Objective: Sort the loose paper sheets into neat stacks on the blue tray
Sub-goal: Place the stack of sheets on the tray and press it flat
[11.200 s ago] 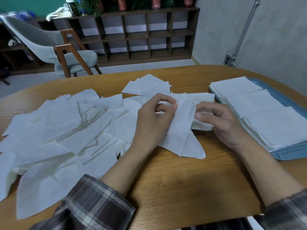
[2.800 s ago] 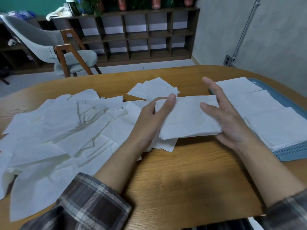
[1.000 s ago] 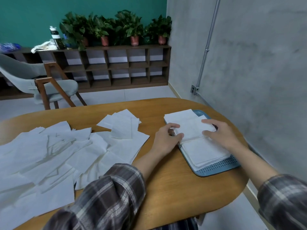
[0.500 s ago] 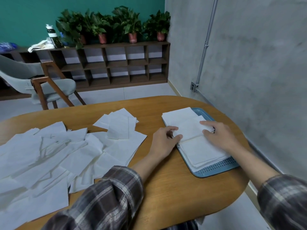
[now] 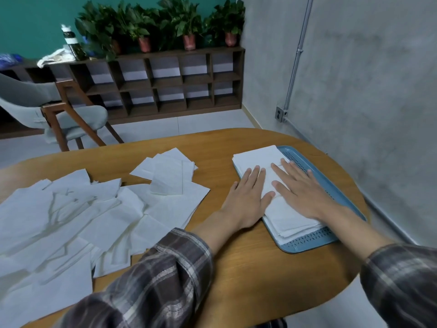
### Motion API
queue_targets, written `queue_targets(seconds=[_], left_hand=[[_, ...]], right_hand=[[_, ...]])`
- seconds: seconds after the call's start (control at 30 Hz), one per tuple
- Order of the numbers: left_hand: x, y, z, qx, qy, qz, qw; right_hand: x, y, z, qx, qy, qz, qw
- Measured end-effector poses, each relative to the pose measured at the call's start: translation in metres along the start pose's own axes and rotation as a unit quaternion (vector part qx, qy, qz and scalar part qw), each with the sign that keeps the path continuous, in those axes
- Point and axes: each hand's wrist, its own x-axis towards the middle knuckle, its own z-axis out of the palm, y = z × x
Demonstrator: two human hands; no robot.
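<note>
Near the table's point(image 5: 248, 280) edge sits the blue tray point(image 5: 307, 245), carrying the stacks point(image 5: 290, 218); both hands lie flat on them, gripping nothing; the left hand point(image 5: 248, 197) presses the left edge, fingers straight; the right hand point(image 5: 300, 192) spreads across the top; a sideways drag of either palm would likely skew the thin top sheets; leftward and beyond, the loose paper sheets point(image 5: 71, 221) lie scattered, unsorted.
</note>
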Motion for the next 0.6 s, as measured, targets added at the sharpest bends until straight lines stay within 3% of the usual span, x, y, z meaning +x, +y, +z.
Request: queue_targets(seconds=[0.33, 0.53, 0.6], left_hand=[[-0.011, -0.002, -0.020, -0.036, -0.011, 0.015, 0.999], [-0.067, -0.046, -0.047, -0.023, 0.106, 0.015, 0.994], [-0.089, -0.070, -0.053, 0.021, 0.114, -0.012, 0.993]], right_hand=[[-0.007, -0.010, -0.015, -0.025, -0.015, 0.012, 0.999], [-0.015, -0.049, -0.023, 0.040, 0.154, -0.039, 0.986], [-0.016, -0.074, -0.019, 0.074, 0.171, -0.070, 0.980]])
